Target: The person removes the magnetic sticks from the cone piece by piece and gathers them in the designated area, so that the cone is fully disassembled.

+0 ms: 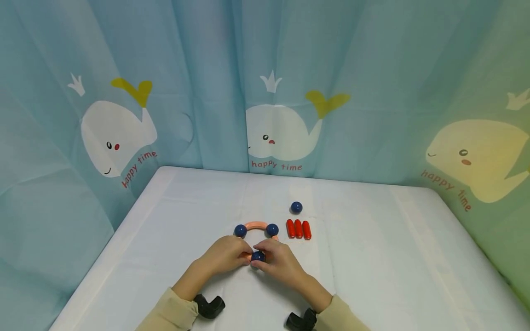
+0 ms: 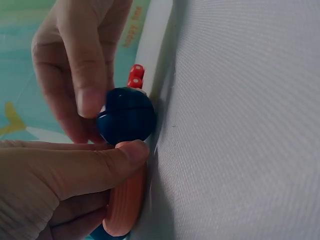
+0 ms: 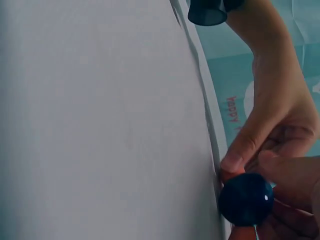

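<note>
On the white table, blue balls and curved orange rods form a ring. My left hand (image 1: 225,254) pinches a curved orange rod (image 2: 125,200) between thumb and fingers. My right hand (image 1: 281,262) holds the near blue ball (image 1: 257,257) at the rod's end, thumb and fingertips around it. Ball and rod appear to touch in the left wrist view. Farther out, a left blue ball (image 1: 240,231) and a right blue ball (image 1: 272,230) are joined by the far orange rod (image 1: 256,225). Another orange piece (image 1: 275,237) shows beside my right fingers, mostly hidden by them.
Several short red rods (image 1: 298,229) lie side by side right of the ring. A loose blue ball (image 1: 296,207) sits behind them. Black wrist devices (image 1: 210,307) are worn near both sleeves. A blue curtain (image 1: 215,92) with whales hangs behind the table (image 1: 372,257).
</note>
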{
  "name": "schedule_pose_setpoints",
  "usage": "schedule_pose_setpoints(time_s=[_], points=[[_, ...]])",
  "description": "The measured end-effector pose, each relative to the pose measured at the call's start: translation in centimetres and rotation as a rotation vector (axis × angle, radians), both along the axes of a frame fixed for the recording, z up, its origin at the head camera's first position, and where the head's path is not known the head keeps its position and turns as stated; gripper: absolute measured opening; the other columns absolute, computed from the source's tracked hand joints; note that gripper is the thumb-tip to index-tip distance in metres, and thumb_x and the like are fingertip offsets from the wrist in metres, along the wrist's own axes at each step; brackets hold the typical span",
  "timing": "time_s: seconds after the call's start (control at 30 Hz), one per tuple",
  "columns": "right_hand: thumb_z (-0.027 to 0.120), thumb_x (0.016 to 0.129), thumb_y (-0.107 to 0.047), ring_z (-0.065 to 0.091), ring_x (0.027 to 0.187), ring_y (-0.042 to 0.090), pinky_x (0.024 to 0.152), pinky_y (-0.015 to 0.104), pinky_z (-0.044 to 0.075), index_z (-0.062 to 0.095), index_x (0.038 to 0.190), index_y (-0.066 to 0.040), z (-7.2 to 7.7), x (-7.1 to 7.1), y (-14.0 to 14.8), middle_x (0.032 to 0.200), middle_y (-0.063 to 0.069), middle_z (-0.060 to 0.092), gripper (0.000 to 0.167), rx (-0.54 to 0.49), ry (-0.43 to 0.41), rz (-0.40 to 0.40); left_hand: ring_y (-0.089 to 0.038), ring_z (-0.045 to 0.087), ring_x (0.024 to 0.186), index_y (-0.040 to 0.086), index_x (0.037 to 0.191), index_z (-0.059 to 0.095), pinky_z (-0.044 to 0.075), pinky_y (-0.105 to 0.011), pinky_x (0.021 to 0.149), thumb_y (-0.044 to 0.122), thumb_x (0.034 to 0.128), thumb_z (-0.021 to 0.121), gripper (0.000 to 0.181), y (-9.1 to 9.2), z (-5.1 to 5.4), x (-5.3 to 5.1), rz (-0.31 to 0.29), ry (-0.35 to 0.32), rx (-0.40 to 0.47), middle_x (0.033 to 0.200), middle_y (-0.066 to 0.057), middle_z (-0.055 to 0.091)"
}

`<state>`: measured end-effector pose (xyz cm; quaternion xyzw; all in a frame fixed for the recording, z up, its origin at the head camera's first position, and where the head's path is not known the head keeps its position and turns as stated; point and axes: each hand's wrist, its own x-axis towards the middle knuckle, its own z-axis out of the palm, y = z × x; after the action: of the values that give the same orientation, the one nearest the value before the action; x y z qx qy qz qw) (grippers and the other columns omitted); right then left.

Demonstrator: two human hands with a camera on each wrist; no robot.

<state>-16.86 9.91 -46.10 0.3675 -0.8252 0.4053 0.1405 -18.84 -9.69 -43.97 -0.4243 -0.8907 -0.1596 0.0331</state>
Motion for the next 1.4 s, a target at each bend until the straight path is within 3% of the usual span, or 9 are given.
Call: schedule_pose_setpoints(time_s=[0.33,0.6,0.8,1.03,1.2,1.4], points=[[0.08,0.072,-0.018,0.055,0.082,0.009,0.069,0.022,0.046,0.068,0.094,-0.006,0.3,0.3,-0.4,0.092,0.0,0.063,0.028,0.149,-0.083,-0.056,-0.005,0.059,0.077,0.014,0.088,0.072,0.047,-0.025,0.069,0.021,0.0775,0.073,0.012,0.0,-0.4,-0.1,-0.013,0.033,0.002,0.083,0.007,0.066],[0.078,0.073,-0.013,0.057,0.085,0.011,0.073,0.023,0.048,0.068,0.094,-0.004,0.5,0.2,-0.1,0.093,0.002,0.065,0.025,0.171,-0.129,-0.031,-0.003,0.052,0.065,0.016,0.075,0.068,0.043,-0.022,0.06,0.016,0.0787,0.071,0.005,-0.2,0.0,0.0,-0.066,0.065,0.0,0.07,0.011,0.059],[0.078,0.074,-0.013,0.058,0.087,0.012,0.076,0.025,0.049,0.068,0.096,-0.002,0.7,0.1,0.2,0.095,0.004,0.065,0.027,0.179,-0.146,-0.022,-0.003,0.05,0.064,0.015,0.074,0.068,0.042,-0.022,0.059,0.015,0.0792,0.07,0.005,-0.2,0.0,-0.1,-0.057,0.058,-0.016,0.069,0.012,0.058],[0.08,0.071,-0.015,0.059,0.09,0.014,0.082,0.029,0.048,0.068,0.097,-0.002,0.6,-0.2,0.8,0.096,0.004,0.064,0.031,0.211,-0.028,-0.011,-0.002,0.039,0.05,0.016,0.065,0.062,0.032,-0.018,0.049,0.014,0.0782,0.07,0.016,0.2,0.3,0.1,-0.064,0.019,-0.021,0.057,0.013,0.047],[0.081,0.07,-0.016,0.059,0.088,0.014,0.081,0.028,0.048,0.067,0.096,-0.001,0.5,-0.4,1.2,0.095,0.003,0.064,0.033,0.228,0.035,-0.013,-0.002,0.035,0.049,0.019,0.062,0.057,0.029,-0.018,0.047,0.015,0.0777,0.07,0.02,0.6,0.3,0.4,-0.042,0.05,-0.067,0.056,0.014,0.041],[0.082,0.068,-0.017,0.059,0.091,0.017,0.082,0.031,0.048,0.067,0.096,0.0,0.8,-0.6,1.6,0.094,0.004,0.064,0.035,0.261,0.082,-0.025,-0.002,0.037,0.051,0.019,0.061,0.057,0.03,-0.018,0.047,0.014,0.075,0.07,0.02,1.1,0.3,0.9,0.004,0.08,-0.053,0.056,0.014,0.043]])
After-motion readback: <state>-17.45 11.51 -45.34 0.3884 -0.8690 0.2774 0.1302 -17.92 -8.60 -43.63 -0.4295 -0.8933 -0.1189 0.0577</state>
